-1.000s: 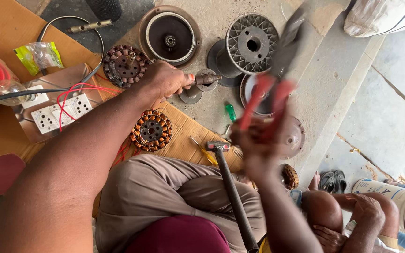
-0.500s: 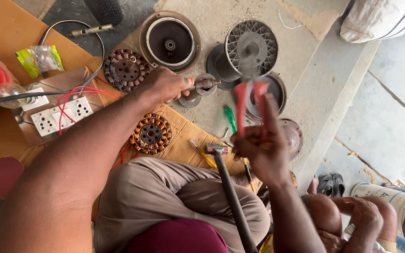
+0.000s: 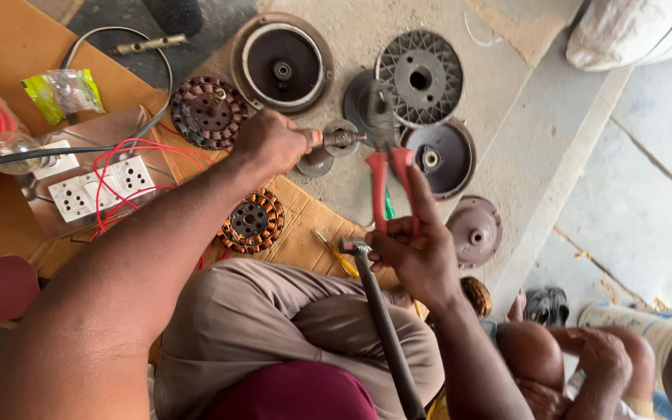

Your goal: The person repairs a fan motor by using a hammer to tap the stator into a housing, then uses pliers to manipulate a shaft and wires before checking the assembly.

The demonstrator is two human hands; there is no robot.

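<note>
My left hand [image 3: 270, 142] grips a small metal shaft piece [image 3: 341, 139] and holds it level above the floor. My right hand [image 3: 418, 245] holds red-handled pliers [image 3: 386, 167] upright, their jaws close to the end of the shaft piece. A hammer [image 3: 379, 319] leans against my knee, its head just left of my right hand. A copper-wound stator [image 3: 251, 222] lies on cardboard below my left hand. A second wound stator [image 3: 207, 111] lies further up.
Round metal fan motor covers [image 3: 281, 62] [image 3: 421, 76] [image 3: 439, 158] [image 3: 474, 230] lie on the concrete floor. A switch and socket board [image 3: 91, 189] with red wires sits at left beside a glass bulb [image 3: 8, 148]. Another person's hands [image 3: 596, 354] are at lower right.
My right hand has brought the pliers down and left, from tilted and blurred to upright near the shaft piece. My left hand has stayed on the shaft piece.
</note>
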